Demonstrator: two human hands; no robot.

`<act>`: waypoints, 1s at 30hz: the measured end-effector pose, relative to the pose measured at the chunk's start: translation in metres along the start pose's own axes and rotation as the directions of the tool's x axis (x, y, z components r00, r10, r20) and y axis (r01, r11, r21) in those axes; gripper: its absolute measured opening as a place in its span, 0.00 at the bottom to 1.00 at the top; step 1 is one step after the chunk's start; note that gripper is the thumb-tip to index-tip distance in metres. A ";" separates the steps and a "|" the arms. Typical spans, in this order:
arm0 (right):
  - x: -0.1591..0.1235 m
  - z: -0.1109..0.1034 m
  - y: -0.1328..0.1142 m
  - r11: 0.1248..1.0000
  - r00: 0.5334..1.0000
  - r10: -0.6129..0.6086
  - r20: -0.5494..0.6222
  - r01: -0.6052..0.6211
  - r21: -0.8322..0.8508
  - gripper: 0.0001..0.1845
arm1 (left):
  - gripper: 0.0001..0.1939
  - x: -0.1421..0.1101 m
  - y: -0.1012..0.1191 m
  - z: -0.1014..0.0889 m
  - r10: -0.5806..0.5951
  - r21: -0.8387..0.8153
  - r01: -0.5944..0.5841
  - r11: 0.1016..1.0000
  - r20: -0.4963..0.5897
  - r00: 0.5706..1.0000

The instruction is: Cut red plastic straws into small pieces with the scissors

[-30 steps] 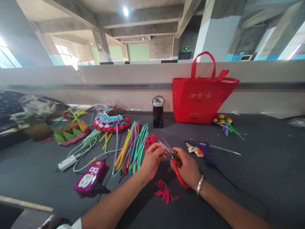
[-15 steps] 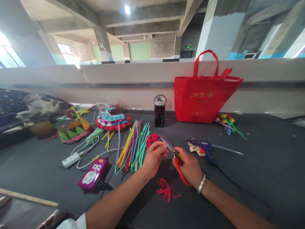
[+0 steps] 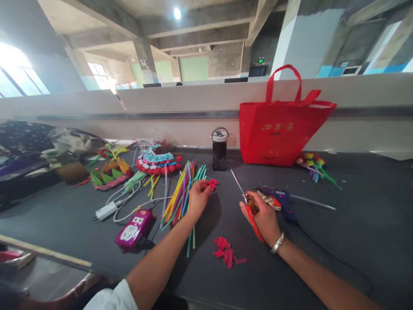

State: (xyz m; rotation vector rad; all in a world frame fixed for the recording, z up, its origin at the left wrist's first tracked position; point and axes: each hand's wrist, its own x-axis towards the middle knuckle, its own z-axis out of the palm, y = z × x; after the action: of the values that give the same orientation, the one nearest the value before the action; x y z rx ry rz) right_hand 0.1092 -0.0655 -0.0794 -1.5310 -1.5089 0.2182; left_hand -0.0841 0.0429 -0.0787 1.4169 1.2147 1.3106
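Note:
My left hand is above the right side of the pipe cleaners, its fingertips pinched together at a small heap of red cut pieces. How much of the red material lies between the fingers is partly hidden. My right hand grips a pair of scissors with red handles, the blades pointing up and away to the left, with nothing visible between them. Closer to me on the dark table lies another loose pile of red scraps.
A glue gun lies right of the scissors, its cord trailing forward. A lidded bottle and a red bag stand at the back. On the left are a purple power strip, a white charger and a colourful layered craft.
My left hand has moved away from the scissors, up and left to the red heap. The scissors have stayed in my right hand, apart from the left. Some green pipe cleaners have shifted toward me.

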 end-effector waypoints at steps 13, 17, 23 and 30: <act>0.006 -0.002 0.006 0.995 0.999 0.019 -0.039 -0.015 0.099 0.17 | 0.06 -0.029 0.044 -0.001 0.152 0.026 -0.261 0.965 0.755 0.638; 0.006 -0.002 0.008 0.996 0.999 0.030 -0.035 -0.027 0.083 0.18 | 0.05 -0.042 0.063 -0.004 0.200 -0.072 -0.403 0.913 0.937 0.287; 0.005 -0.001 0.008 0.996 0.999 0.033 -0.034 -0.030 0.081 0.19 | 0.18 -0.056 0.055 0.003 0.190 -0.101 -0.515 0.851 0.974 0.122; 0.005 -0.002 0.006 0.996 0.999 0.039 -0.021 -0.037 0.081 0.19 | 0.03 -0.051 0.041 0.009 0.168 -0.040 -0.514 0.857 0.964 0.204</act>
State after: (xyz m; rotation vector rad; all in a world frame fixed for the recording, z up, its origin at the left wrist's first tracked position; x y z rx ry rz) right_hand 0.1161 -0.0605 -0.0803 -1.4940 -1.4370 0.2797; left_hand -0.0697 -0.0148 -0.0491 2.2927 0.1841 0.2207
